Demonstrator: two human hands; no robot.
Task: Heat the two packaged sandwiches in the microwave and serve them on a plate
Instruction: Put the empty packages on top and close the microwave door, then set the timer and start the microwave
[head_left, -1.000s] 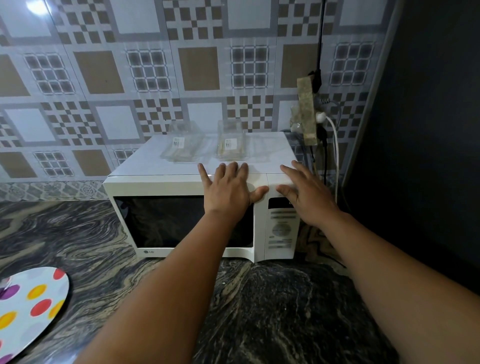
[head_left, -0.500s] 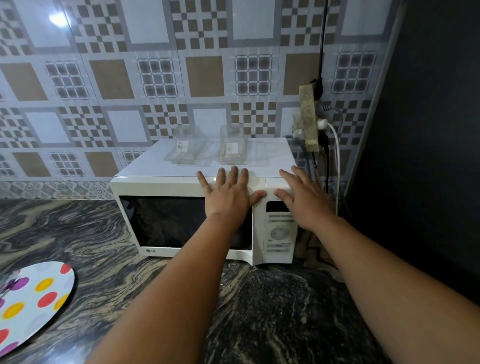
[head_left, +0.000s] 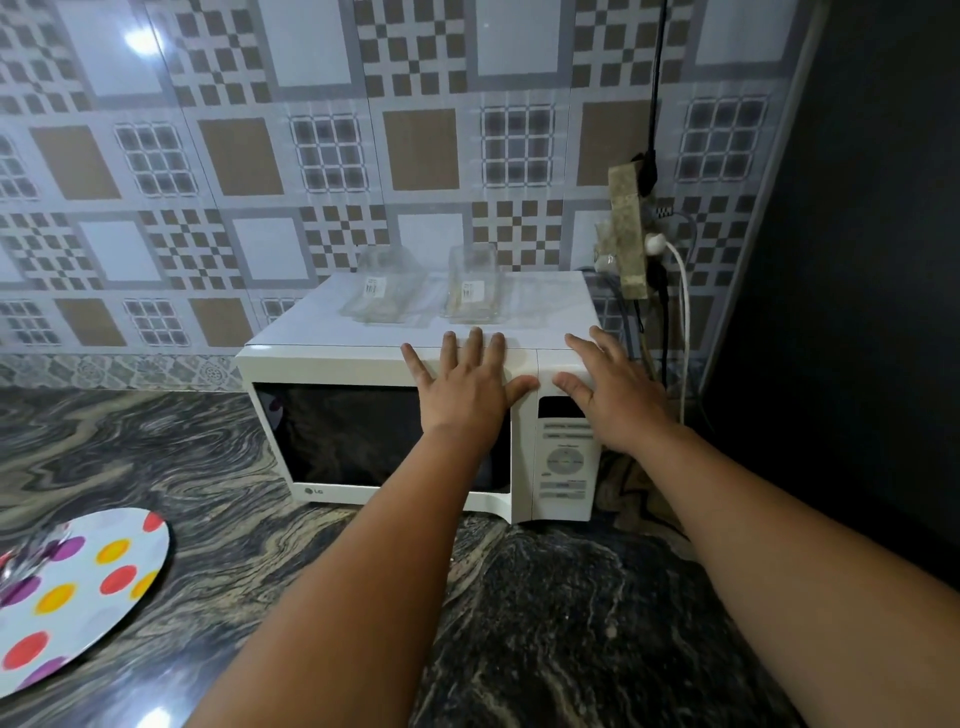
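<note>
White microwave (head_left: 374, 364); polka-dotted white plate (head_left: 78, 587); black-and-grey swirled counter (head_left: 545, 613); brown-and-grey checked wall tiles (head_left: 332, 156)

Two bare arms come up from the bottom of the picture. No sleeves cover them as far as the edge. The left hand (head_left: 467, 395) has short, plain nails, with no rings on its fingers and no watch or band on its wrist. The right hand (head_left: 613, 395) is bare too, with no rings, watch or glove showing.
</note>
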